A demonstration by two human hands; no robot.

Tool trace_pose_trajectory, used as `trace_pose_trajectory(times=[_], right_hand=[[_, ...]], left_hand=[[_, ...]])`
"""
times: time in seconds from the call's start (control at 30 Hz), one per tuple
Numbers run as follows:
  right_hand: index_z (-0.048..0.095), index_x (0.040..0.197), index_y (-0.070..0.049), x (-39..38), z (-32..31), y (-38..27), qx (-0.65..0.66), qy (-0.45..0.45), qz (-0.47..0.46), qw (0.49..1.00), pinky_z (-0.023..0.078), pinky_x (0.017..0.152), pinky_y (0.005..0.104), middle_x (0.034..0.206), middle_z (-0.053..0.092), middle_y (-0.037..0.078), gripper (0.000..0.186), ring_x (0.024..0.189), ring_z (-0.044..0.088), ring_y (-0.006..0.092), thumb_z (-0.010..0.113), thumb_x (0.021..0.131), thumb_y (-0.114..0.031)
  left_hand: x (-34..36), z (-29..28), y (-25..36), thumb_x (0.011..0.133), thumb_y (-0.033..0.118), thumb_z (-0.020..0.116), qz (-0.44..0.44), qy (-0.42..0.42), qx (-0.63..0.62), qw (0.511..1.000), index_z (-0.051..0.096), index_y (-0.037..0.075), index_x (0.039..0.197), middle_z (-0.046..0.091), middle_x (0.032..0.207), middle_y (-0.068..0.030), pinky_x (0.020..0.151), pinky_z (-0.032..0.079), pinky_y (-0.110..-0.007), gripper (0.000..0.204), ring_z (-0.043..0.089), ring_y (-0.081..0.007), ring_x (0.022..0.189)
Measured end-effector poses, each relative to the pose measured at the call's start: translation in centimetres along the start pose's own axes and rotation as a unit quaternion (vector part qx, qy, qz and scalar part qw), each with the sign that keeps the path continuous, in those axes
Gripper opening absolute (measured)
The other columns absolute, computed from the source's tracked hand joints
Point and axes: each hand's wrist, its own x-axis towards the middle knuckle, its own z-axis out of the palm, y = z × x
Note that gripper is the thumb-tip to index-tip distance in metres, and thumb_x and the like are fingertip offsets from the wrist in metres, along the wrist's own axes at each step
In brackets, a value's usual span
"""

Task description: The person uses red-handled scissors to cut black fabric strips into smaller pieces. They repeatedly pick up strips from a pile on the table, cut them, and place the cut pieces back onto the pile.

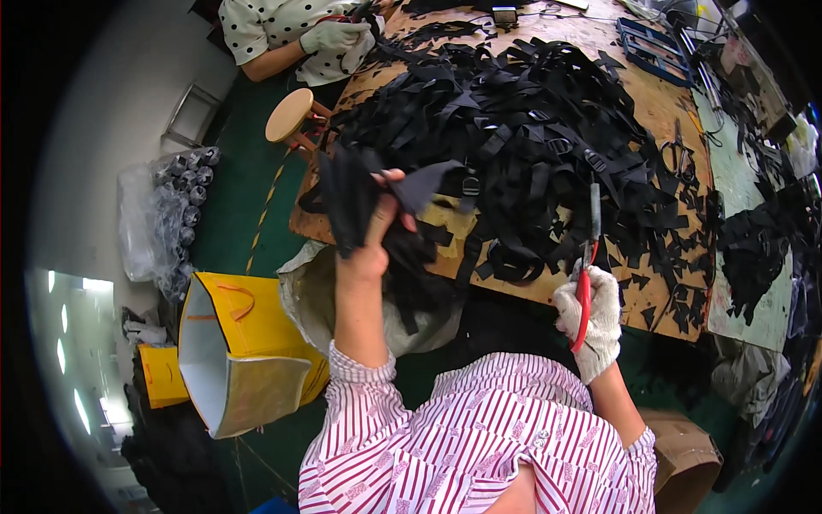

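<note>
My left hand (370, 244), bare and blurred, grips a bunch of black webbing straps (347, 193) over the table's near left edge. Some of the dark strips hang below the hand. In a white knit glove, my right hand (597, 321) is wrapped round red-handled scissors (585, 304). Their blades point away from me, over the near edge of a big heap of black straps (505, 128). Black plastic buckles (471, 185) show among the heaped straps.
Below my left hand stands a whitish sack (308, 283), with a yellow bag (282, 313) beside it. Black scraps (685, 300) litter the wooden table (385, 81). Another pair of scissors (678, 150) lies at right. A co-worker's gloved hand (332, 37) is at the far left, near a stool (289, 115).
</note>
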Motion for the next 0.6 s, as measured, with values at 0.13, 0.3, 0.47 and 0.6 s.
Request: trace_pose_trajectory(times=[0.13, 0.3, 0.47, 0.6], right_hand=[[0.038, 0.114, -0.003, -0.9, -0.3, 0.7, -0.032, -0.048, -0.031, 0.998, 0.046, 0.068, 0.022, 0.082, 0.054, 0.003, 0.043, 0.073, 0.053, 0.0068, 0.066, 0.081, -0.003], [0.039, 0.114, -0.002, -1.5, -0.2, 1.6, -0.036, -0.067, 0.005, 0.997, 0.047, 0.067, 0.0229, 0.083, 0.053, 0.004, 0.046, 0.072, 0.054, 0.0077, 0.068, 0.08, -0.005], [0.038, 0.114, -0.001, -1.8, -0.2, 1.5, -0.037, -0.084, 0.022, 0.996, 0.047, 0.066, 0.0229, 0.083, 0.052, 0.004, 0.045, 0.071, 0.053, 0.0073, 0.068, 0.08, -0.006], [0.038, 0.115, -0.001, -1.8, -0.4, 2.2, -0.034, -0.081, 0.024, 0.996, 0.047, 0.065, 0.0228, 0.083, 0.052, 0.003, 0.045, 0.07, 0.052, 0.0069, 0.067, 0.08, -0.006]], left_hand=[[-1.7, 1.6, -1.4, 0.085, 0.014, 0.065, -0.062, 0.007, -0.03, 0.998, 0.056, 0.002, 0.112, 0.061, 0.086, -0.0046, 0.06, 0.044, -0.024, 0.031, 0.055, -0.0132, 0.062], [-1.7, 1.5, -1.9, 0.087, 0.017, 0.063, -0.041, 0.024, -0.023, 0.999, 0.056, 0.001, 0.112, 0.059, 0.083, -0.0034, 0.061, 0.043, -0.025, 0.03, 0.054, -0.013, 0.064], [0.6, 0.5, 0.3, 0.088, 0.02, 0.062, 0.023, 0.041, -0.033, 0.998, 0.054, 0.002, 0.116, 0.056, 0.079, -0.0036, 0.061, 0.043, -0.025, 0.033, 0.053, -0.0124, 0.066], [0.8, -0.3, 0.4, 0.087, 0.014, 0.063, 0.051, 0.044, -0.051, 0.996, 0.055, 0.005, 0.112, 0.061, 0.095, -0.0077, 0.058, 0.045, -0.025, 0.028, 0.054, -0.0124, 0.066]])
